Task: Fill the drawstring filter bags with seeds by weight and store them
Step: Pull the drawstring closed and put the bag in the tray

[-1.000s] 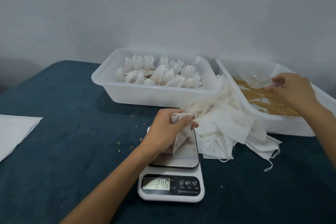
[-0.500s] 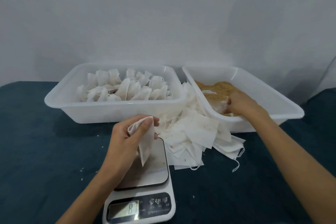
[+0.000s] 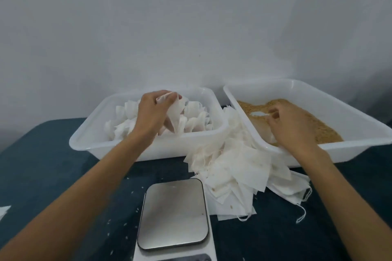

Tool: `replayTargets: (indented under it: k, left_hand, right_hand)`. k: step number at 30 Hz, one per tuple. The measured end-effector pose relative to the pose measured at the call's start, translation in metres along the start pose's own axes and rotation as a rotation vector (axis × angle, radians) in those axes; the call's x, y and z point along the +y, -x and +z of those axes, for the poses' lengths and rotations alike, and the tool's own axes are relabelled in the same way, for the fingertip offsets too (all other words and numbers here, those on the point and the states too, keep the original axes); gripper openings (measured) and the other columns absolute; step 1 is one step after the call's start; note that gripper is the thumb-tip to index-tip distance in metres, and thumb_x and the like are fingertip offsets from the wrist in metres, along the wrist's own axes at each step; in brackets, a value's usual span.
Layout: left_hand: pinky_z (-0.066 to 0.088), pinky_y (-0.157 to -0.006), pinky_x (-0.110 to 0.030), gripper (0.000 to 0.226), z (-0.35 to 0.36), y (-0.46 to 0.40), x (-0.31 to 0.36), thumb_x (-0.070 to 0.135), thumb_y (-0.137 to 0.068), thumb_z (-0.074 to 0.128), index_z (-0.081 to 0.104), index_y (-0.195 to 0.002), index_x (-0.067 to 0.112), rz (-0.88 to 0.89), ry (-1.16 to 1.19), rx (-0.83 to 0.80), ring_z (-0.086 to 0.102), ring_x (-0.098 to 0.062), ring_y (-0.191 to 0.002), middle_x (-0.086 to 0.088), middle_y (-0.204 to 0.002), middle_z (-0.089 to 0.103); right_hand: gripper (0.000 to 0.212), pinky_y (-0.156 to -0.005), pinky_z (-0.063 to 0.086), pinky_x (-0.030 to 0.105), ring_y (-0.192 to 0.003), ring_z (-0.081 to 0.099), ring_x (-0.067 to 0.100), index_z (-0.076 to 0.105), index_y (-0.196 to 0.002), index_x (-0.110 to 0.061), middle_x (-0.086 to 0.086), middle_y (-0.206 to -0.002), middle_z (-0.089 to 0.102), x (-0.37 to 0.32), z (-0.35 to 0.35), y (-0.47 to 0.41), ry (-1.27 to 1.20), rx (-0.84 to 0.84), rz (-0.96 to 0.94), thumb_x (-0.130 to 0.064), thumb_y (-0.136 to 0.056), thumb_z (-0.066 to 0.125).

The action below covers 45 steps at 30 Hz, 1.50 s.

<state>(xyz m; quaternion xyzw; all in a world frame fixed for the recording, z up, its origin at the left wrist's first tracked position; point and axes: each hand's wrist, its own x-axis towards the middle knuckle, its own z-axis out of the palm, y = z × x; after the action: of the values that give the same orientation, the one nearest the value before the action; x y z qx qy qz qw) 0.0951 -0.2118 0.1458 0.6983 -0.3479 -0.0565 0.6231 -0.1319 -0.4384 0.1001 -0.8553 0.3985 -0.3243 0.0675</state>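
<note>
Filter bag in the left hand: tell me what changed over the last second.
The left hand lifted the filter bag off the scale and carried it away from the person, over the bin of filled bags; it is pinched at the top. The scale plate is now bare. The right hand stayed in the seed bin; the loose empty bags stayed put.

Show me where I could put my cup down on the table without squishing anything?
The dark cloth left of the scale, in front of the bin of filled bags, is bare apart from scattered seeds. The strip right of the empty bags pile, below the seed bin, is free too. Between the bins it's crowded.
</note>
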Motion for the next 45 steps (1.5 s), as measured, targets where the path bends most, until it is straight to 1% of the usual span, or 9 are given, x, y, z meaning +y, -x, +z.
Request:
replayTargets:
  k: [3,11,16,22,27,31,35,39,45]
  left_hand:
    - [0.056,-0.085,-0.036,0.021,0.007,-0.054,-0.01,0.02,-0.1,0.062,0.079,-0.094,0.009,-0.017,-0.106,0.093,0.071,-0.032,-0.086,-0.008,-0.09,0.075]
    - [0.037,-0.072,-0.034,0.028,0.042,-0.133,-0.055,0.011,-0.102,0.059,0.07,-0.085,-0.008,0.04,-0.563,0.018,0.055,-0.036,-0.078,-0.019,-0.076,0.058]
    - [0.045,-0.088,-0.04,0.029,0.055,-0.146,-0.081,0.01,-0.106,0.053,0.072,-0.1,-0.011,0.02,-0.787,-0.157,0.064,-0.042,-0.104,-0.028,-0.106,0.07]
    - [0.04,-0.071,-0.036,0.036,0.057,-0.155,-0.084,0.008,-0.104,0.046,0.051,-0.068,0.002,-0.028,-0.991,-0.281,0.053,-0.035,-0.082,-0.028,-0.089,0.063]
    - [0.049,-0.085,-0.039,0.03,0.059,-0.153,-0.077,0.012,-0.106,0.047,0.069,-0.105,-0.007,-0.074,-1.017,-0.364,0.065,-0.041,-0.098,-0.026,-0.111,0.07]
    - [0.047,-0.099,-0.046,0.034,0.063,-0.134,-0.063,0.022,-0.107,0.055,0.058,-0.131,-0.001,0.032,-0.988,-0.193,0.057,-0.04,-0.121,-0.023,-0.126,0.064]
    - [0.048,-0.077,-0.034,0.009,0.073,-0.064,-0.021,0.017,-0.103,0.059,0.064,-0.108,0.01,0.466,-0.648,0.092,0.057,-0.016,-0.08,-0.001,-0.088,0.064]
    - [0.038,-0.062,-0.013,0.009,0.081,0.047,-0.003,0.027,-0.094,0.069,0.072,-0.086,0.025,0.565,-0.526,-0.324,0.052,-0.003,-0.065,0.019,-0.069,0.055]
    - [0.046,-0.076,-0.017,0.044,0.123,0.08,-0.02,0.038,-0.099,0.069,0.064,-0.141,0.029,0.21,-0.652,-0.586,0.057,0.002,-0.066,0.014,-0.07,0.062]
  right_hand:
    - [0.024,-0.077,0.052,0.037,-0.092,0.065,0.021,0.066,-0.118,-0.017,0.001,-0.104,0.072,0.005,0.002,0.003,-0.041,-0.015,0.025,-0.031,-0.101,0.056]
    - [0.022,-0.082,0.055,0.04,-0.091,0.065,0.019,0.067,-0.119,-0.016,-0.001,-0.102,0.072,0.006,0.004,0.003,-0.09,-0.038,0.042,-0.025,-0.101,0.057]
    - [0.022,-0.085,0.054,0.044,-0.091,0.066,0.02,0.065,-0.12,-0.019,-0.001,-0.1,0.072,0.003,0.002,0.005,-0.09,-0.064,0.046,-0.026,-0.1,0.059]
    - [0.022,-0.08,0.058,0.045,-0.085,0.068,0.02,0.064,-0.121,-0.018,0.001,-0.104,0.071,0.003,0.0,0.006,-0.121,-0.082,0.064,-0.025,-0.101,0.057]
    - [0.023,-0.086,0.051,0.038,-0.094,0.065,0.019,0.065,-0.121,-0.019,-0.001,-0.105,0.073,0.005,0.002,0.005,-0.073,-0.071,0.061,-0.026,-0.101,0.057]
    - [0.022,-0.093,0.051,0.046,-0.094,0.066,0.021,0.066,-0.119,-0.018,0.0,-0.105,0.073,0.003,0.0,0.007,-0.092,-0.068,0.061,-0.024,-0.102,0.055]
    - [0.023,-0.092,0.052,0.046,-0.096,0.066,0.021,0.065,-0.121,-0.016,0.002,-0.108,0.072,0.003,0.0,0.008,-0.108,-0.066,0.058,-0.022,-0.103,0.053]
    - [0.024,-0.083,0.053,0.038,-0.093,0.067,0.02,0.066,-0.121,-0.015,0.002,-0.108,0.073,0.002,-0.002,0.009,-0.105,-0.067,0.056,-0.021,-0.104,0.049]
    - [0.025,-0.082,0.051,0.037,-0.092,0.065,0.02,0.067,-0.12,-0.014,0.003,-0.109,0.073,-0.001,-0.004,0.01,-0.085,-0.045,0.051,-0.02,-0.105,0.047]
